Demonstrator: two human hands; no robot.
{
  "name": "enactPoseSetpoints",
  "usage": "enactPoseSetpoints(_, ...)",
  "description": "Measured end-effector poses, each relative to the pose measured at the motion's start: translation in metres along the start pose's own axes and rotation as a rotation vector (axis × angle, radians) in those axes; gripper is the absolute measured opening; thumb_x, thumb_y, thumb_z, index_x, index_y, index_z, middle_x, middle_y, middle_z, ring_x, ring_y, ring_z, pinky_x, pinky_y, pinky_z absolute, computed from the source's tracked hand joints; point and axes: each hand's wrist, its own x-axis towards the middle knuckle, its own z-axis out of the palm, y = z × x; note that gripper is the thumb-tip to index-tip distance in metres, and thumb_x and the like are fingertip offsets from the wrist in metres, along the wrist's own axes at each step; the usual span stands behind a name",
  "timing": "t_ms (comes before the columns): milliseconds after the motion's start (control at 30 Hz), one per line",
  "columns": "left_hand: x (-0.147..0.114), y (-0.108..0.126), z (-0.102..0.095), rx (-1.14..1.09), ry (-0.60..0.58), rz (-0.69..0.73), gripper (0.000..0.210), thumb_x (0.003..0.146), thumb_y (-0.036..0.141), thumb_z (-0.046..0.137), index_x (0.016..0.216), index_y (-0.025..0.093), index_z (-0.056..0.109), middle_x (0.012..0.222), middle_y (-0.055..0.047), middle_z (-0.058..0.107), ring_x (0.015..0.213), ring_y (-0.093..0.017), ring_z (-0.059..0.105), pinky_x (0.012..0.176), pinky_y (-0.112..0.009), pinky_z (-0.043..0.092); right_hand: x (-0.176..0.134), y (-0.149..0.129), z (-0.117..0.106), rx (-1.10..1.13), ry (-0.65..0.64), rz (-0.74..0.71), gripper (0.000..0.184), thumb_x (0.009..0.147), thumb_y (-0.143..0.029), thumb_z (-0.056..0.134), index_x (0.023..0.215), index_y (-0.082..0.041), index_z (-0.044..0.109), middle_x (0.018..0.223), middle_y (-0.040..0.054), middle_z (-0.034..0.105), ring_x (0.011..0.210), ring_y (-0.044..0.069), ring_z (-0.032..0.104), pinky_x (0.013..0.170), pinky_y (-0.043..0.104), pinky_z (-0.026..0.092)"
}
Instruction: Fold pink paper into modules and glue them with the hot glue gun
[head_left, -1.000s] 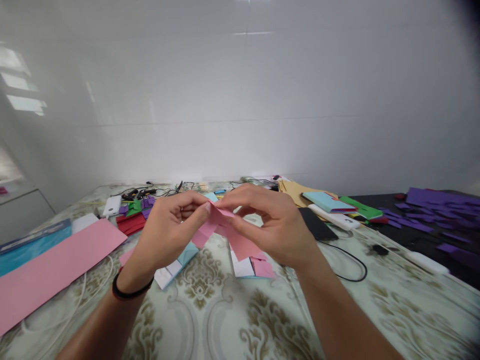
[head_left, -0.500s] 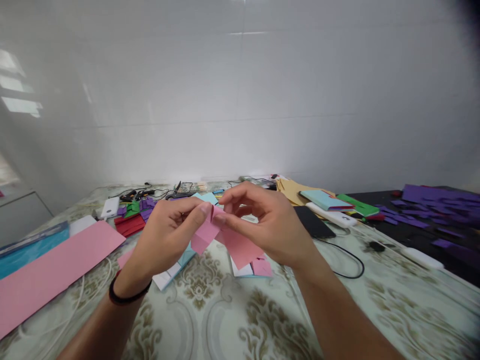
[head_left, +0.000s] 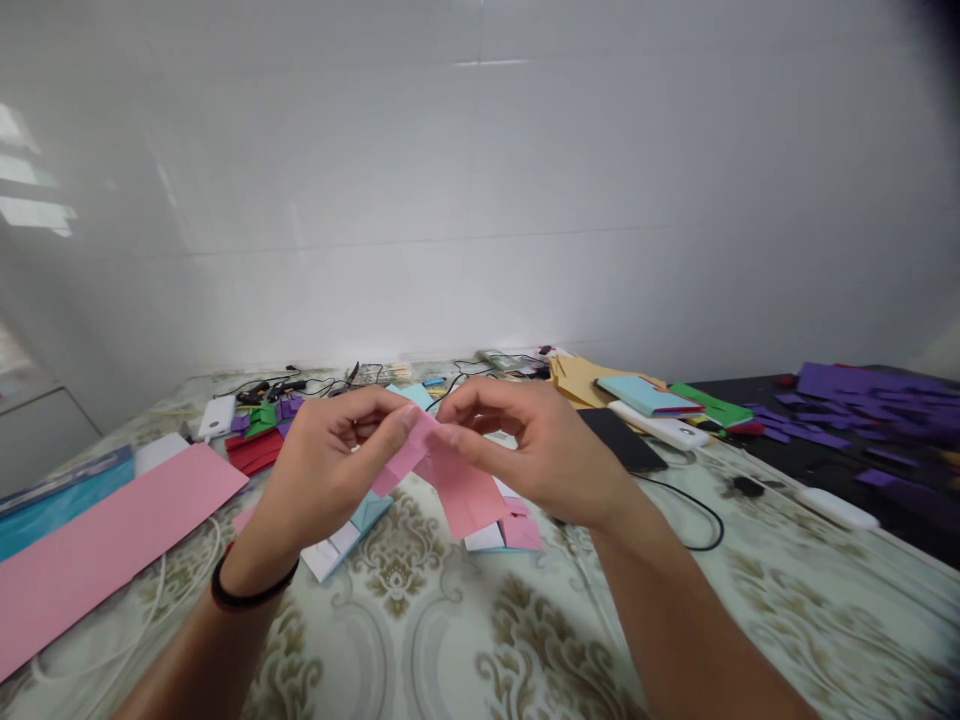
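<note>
Between my two hands, above the patterned tablecloth, is a folded piece of pink paper (head_left: 466,488). My left hand (head_left: 334,465) pinches its upper left part between thumb and fingers. From the other side, my right hand (head_left: 529,445) pinches the paper close to the left thumb. Its wider flap hangs down below my right hand, and a smaller folded part sits under my left thumb. Beneath lie a white and light blue folded paper (head_left: 337,545) and a pink and white folded piece (head_left: 521,530), each partly hidden.
A long pink sheet (head_left: 120,545) lies at the left beside a blue packet (head_left: 67,505). Red strips (head_left: 253,453) are farther back. At the right are a black phone-like slab (head_left: 619,440), a white power strip (head_left: 660,427), a cable, and purple paper pieces (head_left: 862,410).
The pink paper has tilted between my fingers, its wide flap swinging slightly left and its small folded part rising. My right hand has lowered a little; both hands still pinch the paper.
</note>
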Motion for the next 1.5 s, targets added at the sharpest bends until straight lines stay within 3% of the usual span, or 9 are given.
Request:
enactPoseSetpoints(367, 0.002, 0.003, 0.001, 0.009, -0.164, -0.026, 0.019, 0.1, 0.028, 0.067, 0.086, 0.02, 0.077, 0.074, 0.002, 0.074, 0.062, -0.008, 0.06, 0.057, -0.018, 0.048, 0.001, 0.004, 0.001, 0.031, -0.024, -0.02, 0.012, 0.095, -0.024, 0.067, 0.084, -0.02, 0.068, 0.082, -0.0009, 0.069, 0.074, 0.012, 0.062, 0.064, 0.023, 0.049)
enactPoseSetpoints(633, 0.01, -0.011, -0.002, 0.082, -0.249, 0.181, 0.02, 0.099, 0.021, 0.065, 0.081, 0.017, 0.071, 0.067, 0.003, 0.069, 0.06, -0.008, 0.058, 0.059, -0.019, 0.047, 0.001, 0.006, 0.001, -0.001, -0.066, -0.015, 0.012, 0.096, -0.022, 0.064, 0.084, -0.021, 0.066, 0.081, -0.0014, 0.067, 0.076, 0.013, 0.062, 0.07, 0.025, 0.052)
enactPoseSetpoints(800, 0.01, -0.011, -0.006, -0.029, -0.17, 0.158, 0.012, 0.099, 0.022, 0.068, 0.089, 0.019, 0.073, 0.077, 0.001, 0.075, 0.068, -0.01, 0.066, 0.065, -0.02, 0.053, -0.001, 0.001, 0.001, -0.119, -0.067, -0.019, 0.011, 0.095, -0.022, 0.064, 0.084, -0.021, 0.067, 0.082, -0.0017, 0.07, 0.076, 0.013, 0.063, 0.07, 0.025, 0.052)
enactPoseSetpoints(967, 0.006, -0.003, -0.006, 0.035, -0.147, 0.111, 0.012, 0.099, 0.021, 0.067, 0.089, 0.019, 0.074, 0.079, 0.0, 0.076, 0.07, -0.011, 0.069, 0.065, -0.021, 0.055, 0.001, 0.0, -0.001, -0.182, -0.079, -0.068, 0.01, 0.094, -0.02, 0.065, 0.084, -0.021, 0.068, 0.081, -0.002, 0.071, 0.073, 0.012, 0.063, 0.069, 0.025, 0.052)
enactPoseSetpoints(1200, 0.005, -0.001, 0.003, 0.048, -0.108, 0.099, 0.011, 0.097, 0.016, 0.066, 0.088, 0.019, 0.071, 0.078, 0.001, 0.076, 0.07, -0.011, 0.071, 0.065, -0.019, 0.056, 0.003, 0.006, 0.007, -0.066, 0.014, -0.08, 0.01, 0.088, -0.017, 0.066, 0.079, -0.021, 0.065, 0.078, -0.0022, 0.068, 0.073, 0.013, 0.06, 0.071, 0.027, 0.052)
enactPoseSetpoints(1500, 0.0, -0.007, 0.001, 0.088, 0.041, 0.223, 0.012, 0.092, 0.01, 0.071, 0.087, 0.021, 0.072, 0.074, 0.004, 0.075, 0.066, -0.008, 0.069, 0.064, -0.016, 0.054, 0.0, 0.0, 0.0, 0.018, -0.012, -0.044, 0.01, 0.084, -0.015, 0.068, 0.076, -0.02, 0.063, 0.076, -0.0023, 0.065, 0.071, 0.013, 0.057, 0.069, 0.028, 0.05)
